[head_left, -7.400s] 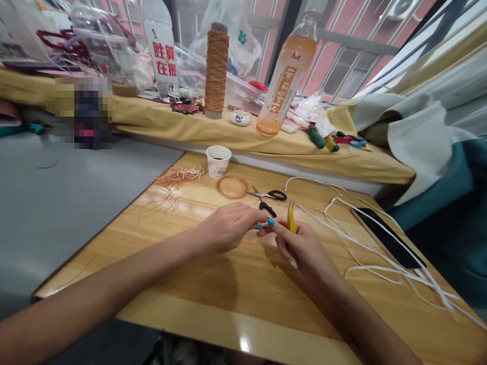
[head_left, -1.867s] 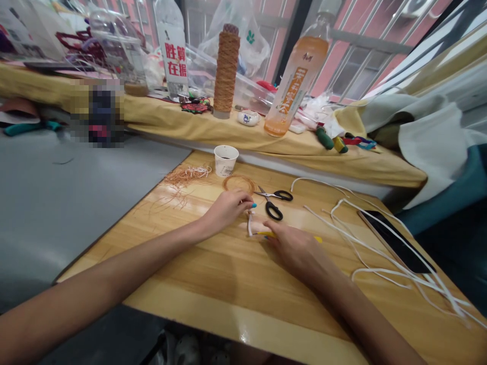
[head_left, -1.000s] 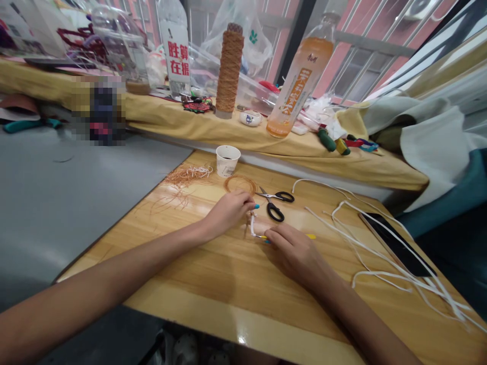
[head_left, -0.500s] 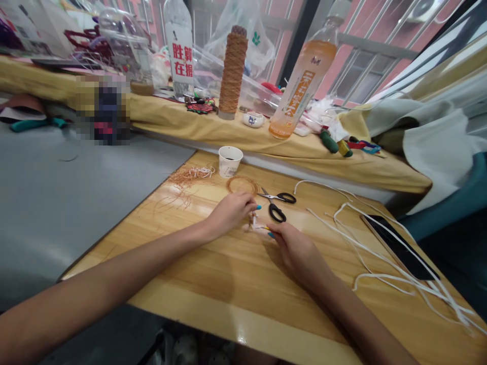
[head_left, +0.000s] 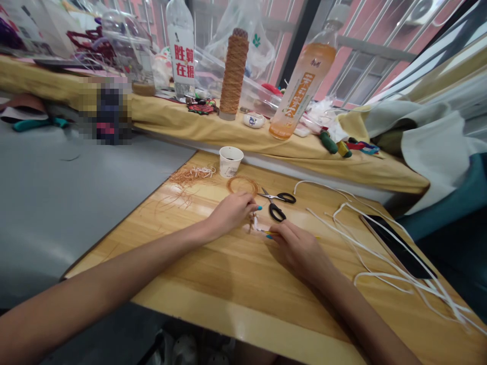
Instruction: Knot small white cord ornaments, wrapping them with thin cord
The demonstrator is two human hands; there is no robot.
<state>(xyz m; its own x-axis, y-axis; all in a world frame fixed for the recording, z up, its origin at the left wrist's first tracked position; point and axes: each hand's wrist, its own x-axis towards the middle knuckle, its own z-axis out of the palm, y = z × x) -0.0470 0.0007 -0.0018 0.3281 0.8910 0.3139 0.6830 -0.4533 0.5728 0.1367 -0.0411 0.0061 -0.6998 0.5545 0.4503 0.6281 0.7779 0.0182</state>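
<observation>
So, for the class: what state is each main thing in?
Left hand: pinching the white piece
Right hand: closed around yellow tweezers
Yellow tweezers: opening too small to judge
Scissors: blades open, lying flat
Paper cup: upright, dark contents
Brown cord ring: coiled
Phone: screen dark, white cords across it
Amber bottle: capped, partly full

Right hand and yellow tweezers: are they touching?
Touching. The head view shows the yellow tweezers gripped in the right hand, with an end showing on either side of it.
</observation>
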